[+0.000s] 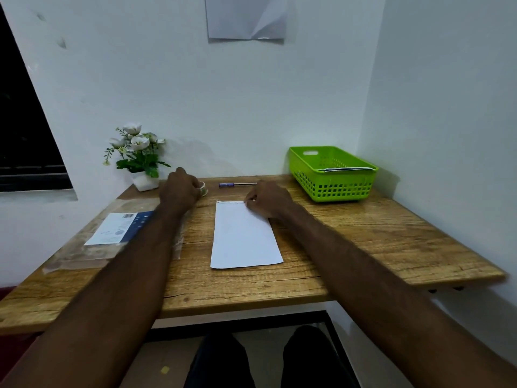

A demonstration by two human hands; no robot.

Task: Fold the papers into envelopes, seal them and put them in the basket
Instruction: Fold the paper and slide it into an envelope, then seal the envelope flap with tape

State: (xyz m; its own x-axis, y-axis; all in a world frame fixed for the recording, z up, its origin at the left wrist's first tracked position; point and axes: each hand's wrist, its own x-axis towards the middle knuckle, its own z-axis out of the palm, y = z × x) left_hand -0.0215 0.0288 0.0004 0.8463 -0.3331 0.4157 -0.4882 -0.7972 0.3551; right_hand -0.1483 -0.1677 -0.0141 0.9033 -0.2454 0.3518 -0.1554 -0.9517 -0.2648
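A white folded paper (244,236) lies lengthwise in the middle of the wooden table (363,242). My right hand (268,201) rests on its far right corner, fingers curled onto the top edge. My left hand (180,190) is at the back of the table, fingers curled round a small roll of tape (203,188). A green plastic basket (333,175) stands at the back right with a white envelope (347,169) lying inside it.
A purple pen (236,184) lies at the back between my hands. A clear plastic sleeve with a blue and white label (123,228) lies at the left under my forearm. A white pot of artificial flowers (138,158) stands at the back left. Walls close the back and right.
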